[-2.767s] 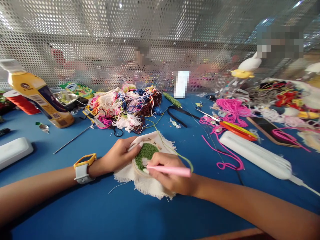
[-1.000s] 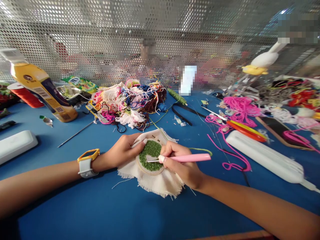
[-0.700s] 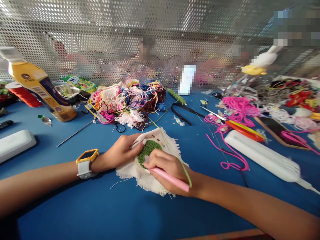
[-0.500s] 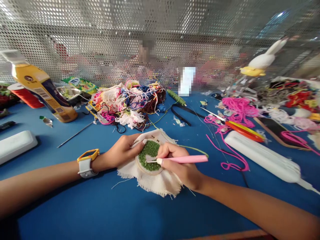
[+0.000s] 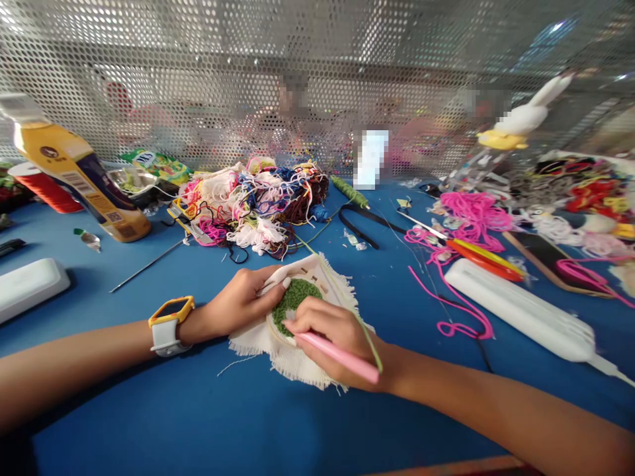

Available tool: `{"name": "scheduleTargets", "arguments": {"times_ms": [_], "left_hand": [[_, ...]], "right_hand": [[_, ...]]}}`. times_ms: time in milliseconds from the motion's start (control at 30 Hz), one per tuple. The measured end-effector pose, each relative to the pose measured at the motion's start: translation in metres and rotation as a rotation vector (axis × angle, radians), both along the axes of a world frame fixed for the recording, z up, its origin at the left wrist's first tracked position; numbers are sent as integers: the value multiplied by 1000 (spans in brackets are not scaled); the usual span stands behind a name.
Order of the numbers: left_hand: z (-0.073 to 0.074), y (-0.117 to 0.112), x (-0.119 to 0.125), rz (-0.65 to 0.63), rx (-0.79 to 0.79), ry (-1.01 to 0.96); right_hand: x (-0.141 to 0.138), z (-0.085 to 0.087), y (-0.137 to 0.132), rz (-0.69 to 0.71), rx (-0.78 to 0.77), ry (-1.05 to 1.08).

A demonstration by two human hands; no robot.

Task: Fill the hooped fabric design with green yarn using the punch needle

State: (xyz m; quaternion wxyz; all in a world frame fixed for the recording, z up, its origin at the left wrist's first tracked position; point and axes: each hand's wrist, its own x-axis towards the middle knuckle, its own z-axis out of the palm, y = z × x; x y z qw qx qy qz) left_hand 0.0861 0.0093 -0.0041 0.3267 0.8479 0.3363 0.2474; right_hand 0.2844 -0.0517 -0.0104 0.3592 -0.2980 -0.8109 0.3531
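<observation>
A small round embroidery hoop (image 5: pixel 274 329) with frayed cream cloth (image 5: pixel 292 360) lies on the blue table (image 5: pixel 198 423). A patch of green looped stitches (image 5: pixel 292 297) fills part of it. My left hand (image 5: pixel 238 304), with a yellow-cased watch (image 5: pixel 167 324) on the wrist, grips the hoop's left edge with closed fingers. My right hand (image 5: pixel 332 340) is closed on a pink punch needle (image 5: pixel 342 356), its tip pressed down into the cloth and hidden under the fingers. Green yarn (image 5: pixel 370 340) trails from the needle over my wrist.
A heap of mixed yarn scraps (image 5: pixel 258 205) lies behind the hoop. A yellow bottle (image 5: pixel 79 182) and white case (image 5: pixel 30 285) are at left; a long metal needle (image 5: pixel 146 266) lies between. Pink yarn (image 5: pixel 461 221), a long white tool (image 5: pixel 526 309) and more clutter are at right. A perforated metal screen (image 5: pixel 317 86) stands behind.
My right hand has swung the pink needle from lying level above the stitches to pointing down into the cloth, repeating a punching stroke. The left hand has stayed on the hoop.
</observation>
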Motion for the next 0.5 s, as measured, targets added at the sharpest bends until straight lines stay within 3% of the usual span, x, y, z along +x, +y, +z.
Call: {"name": "scheduleTargets", "arguments": {"times_ms": [67,233,367,500], "left_hand": [[1,0,0,-4,4,2],[2,1,1,-21,-61,-22],[1,2,2,-15,-77,-39],[2,1,2,-3,-52,-18]], "right_hand": [[-1,-1,1,5,0,-18],[4,-2,1,-179,-368,244],[7,-3,2,-180,-401,319],[6,0,2,-170,-362,217]]}}
